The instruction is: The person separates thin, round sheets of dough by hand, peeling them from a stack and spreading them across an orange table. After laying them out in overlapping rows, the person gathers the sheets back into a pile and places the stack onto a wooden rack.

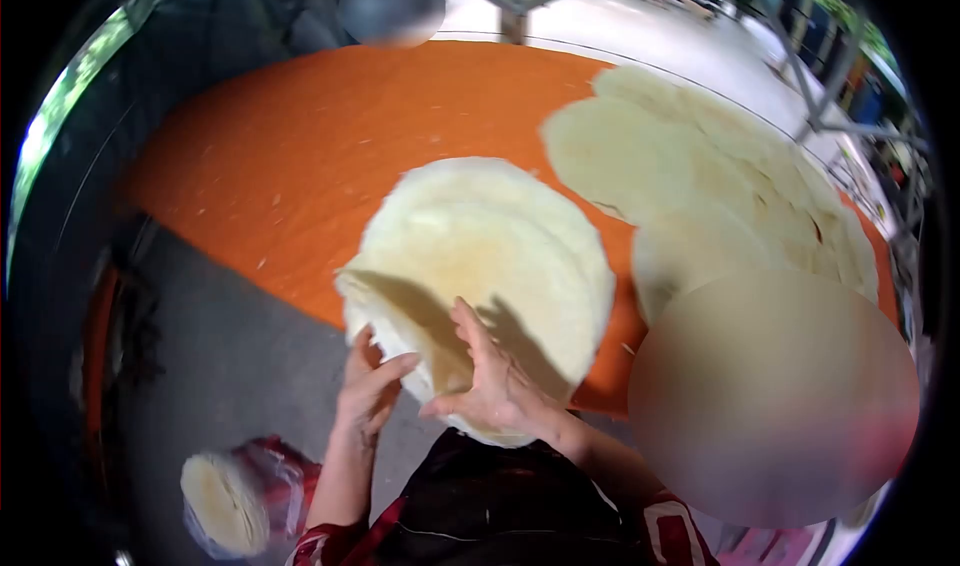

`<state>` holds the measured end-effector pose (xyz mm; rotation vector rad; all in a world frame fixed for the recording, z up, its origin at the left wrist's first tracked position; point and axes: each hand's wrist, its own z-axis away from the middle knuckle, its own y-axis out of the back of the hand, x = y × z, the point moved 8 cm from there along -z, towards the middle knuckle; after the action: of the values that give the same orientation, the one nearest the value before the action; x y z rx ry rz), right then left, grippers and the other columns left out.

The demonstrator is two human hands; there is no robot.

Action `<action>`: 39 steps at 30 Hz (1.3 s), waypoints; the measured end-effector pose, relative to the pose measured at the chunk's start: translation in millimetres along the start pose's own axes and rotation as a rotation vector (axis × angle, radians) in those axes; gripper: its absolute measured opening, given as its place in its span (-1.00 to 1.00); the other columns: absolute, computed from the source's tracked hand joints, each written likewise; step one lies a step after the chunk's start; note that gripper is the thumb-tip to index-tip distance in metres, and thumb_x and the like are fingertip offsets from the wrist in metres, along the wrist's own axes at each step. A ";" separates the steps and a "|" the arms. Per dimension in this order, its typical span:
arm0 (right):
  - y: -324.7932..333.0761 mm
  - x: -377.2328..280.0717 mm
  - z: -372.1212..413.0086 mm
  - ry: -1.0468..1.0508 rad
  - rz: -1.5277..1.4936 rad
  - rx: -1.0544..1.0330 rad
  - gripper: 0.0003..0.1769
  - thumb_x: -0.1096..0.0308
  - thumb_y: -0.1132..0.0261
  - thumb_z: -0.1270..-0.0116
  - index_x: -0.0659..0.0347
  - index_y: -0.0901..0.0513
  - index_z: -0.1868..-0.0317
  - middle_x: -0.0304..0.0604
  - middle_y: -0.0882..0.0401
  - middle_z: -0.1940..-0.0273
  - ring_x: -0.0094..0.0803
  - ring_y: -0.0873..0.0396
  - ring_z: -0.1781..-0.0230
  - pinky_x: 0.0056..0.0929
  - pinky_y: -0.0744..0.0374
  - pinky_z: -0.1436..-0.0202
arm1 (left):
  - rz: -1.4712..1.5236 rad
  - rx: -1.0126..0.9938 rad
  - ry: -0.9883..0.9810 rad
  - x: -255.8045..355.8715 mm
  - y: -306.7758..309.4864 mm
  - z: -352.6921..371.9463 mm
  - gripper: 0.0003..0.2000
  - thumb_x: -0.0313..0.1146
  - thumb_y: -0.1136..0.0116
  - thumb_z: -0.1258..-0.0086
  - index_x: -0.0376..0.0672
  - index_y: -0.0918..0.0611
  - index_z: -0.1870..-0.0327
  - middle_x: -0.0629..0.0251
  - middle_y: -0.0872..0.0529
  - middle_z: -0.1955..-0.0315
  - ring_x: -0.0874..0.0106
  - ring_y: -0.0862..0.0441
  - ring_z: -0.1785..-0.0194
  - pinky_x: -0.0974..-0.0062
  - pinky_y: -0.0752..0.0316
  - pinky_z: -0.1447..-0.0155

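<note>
A stack of round, pale flat sheets (500,226) lies on the orange cloth in front of me. Its near left edge is lifted and curls inward, casting a shadow on the sheet below. My left hand (372,391) is at the outer side of this raised edge, with thumb and fingers apart around it; whether it grips the edge is hard to tell. My right hand (492,381) is over the near part of the stack, fingers spread and thumb pointing left toward the fold.
More overlapping pale sheets (700,166) cover the right part of the orange cloth (350,136). A bag holding round sheets (225,501) stands on the grey floor (240,366) at lower left. Blurred round patches hide the right foreground and a spot at the top. Metal bars stand behind.
</note>
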<state>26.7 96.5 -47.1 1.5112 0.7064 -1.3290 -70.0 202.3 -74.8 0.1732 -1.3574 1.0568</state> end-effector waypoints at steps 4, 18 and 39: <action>-18.7 32.8 -7.1 -0.085 -0.267 -0.050 0.03 0.25 -0.41 0.08 0.40 0.05 -0.29 0.14 -0.23 -0.18 -0.11 -0.29 -0.17 -0.35 -0.32 -0.17 | 0.068 -0.037 -0.001 -3.5 7.9 2.8 -0.35 -0.76 -0.04 0.03 -0.28 -0.16 -0.18 0.17 -0.36 -0.06 0.33 -0.40 -0.09 0.41 -0.37 -0.13; -24.5 -21.0 -4.0 0.192 0.525 0.011 -0.51 0.22 -0.25 -0.11 0.29 -0.42 -0.02 0.07 -0.57 0.37 -0.08 -0.58 0.43 -0.25 -0.53 0.31 | -0.084 0.166 -0.129 -12.2 38.5 11.2 -0.54 -0.58 -0.24 -0.05 -0.34 -0.38 -0.01 0.18 -0.57 0.17 0.40 -0.54 0.14 0.47 -0.48 0.07; 370.2 193.1 525.5 -0.674 0.368 1.510 -0.70 0.37 -0.18 -0.16 0.33 -0.51 0.11 -0.06 -0.58 0.27 -0.36 -0.56 0.25 -0.41 -0.52 0.16 | -0.474 -0.085 0.042 -9.8 89.6 16.8 -0.41 -0.17 -0.03 -0.27 -0.31 -0.12 -0.20 -0.08 -0.18 -0.20 0.14 -0.22 -0.21 0.16 -0.20 -0.25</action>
<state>192.3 -552.2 -94.3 1.8477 -1.2477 -1.9770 -142.7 236.1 -119.4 0.3868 -1.2393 0.6011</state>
